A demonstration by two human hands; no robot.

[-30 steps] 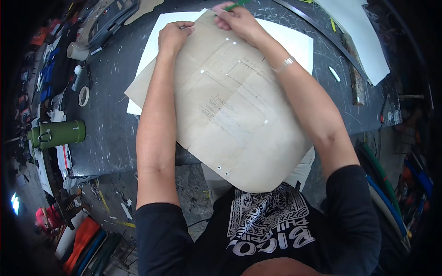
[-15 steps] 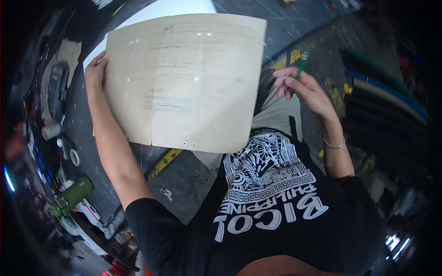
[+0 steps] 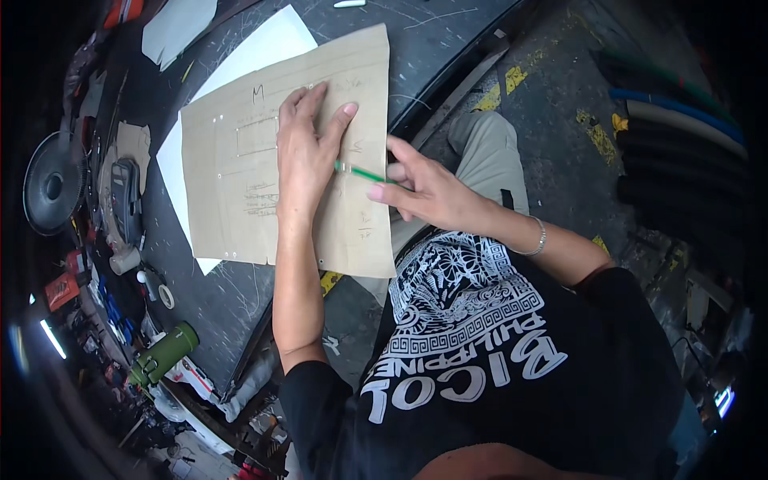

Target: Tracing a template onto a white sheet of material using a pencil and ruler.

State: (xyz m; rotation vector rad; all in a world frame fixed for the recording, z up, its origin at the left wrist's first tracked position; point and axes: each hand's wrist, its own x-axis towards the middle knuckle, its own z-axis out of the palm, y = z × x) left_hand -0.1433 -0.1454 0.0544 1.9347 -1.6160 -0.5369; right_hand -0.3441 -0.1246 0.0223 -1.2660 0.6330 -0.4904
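Observation:
My left hand lies on a tan cardboard sheet, its fingers and thumb spread. Pencil lines, handwriting and small punched holes mark the sheet. Between the thumb and fingers of my right hand is a slim green pen, pointing left toward my left wrist over the sheet's right part. My right fingers are partly hidden at the sheet's right edge. Beneath the cardboard a white sheet sticks out at the top and left.
The dark scratched table supports the sheets; its edge runs close by my knee. To the left are a tape roll, a green cylinder and a round fan. Dark rolls lie at the right.
The cardboard, raised before, now lies lower on the table, with different marks facing up. My left hand has gone from its left edge onto its face. My right hand has moved left to the sheet.

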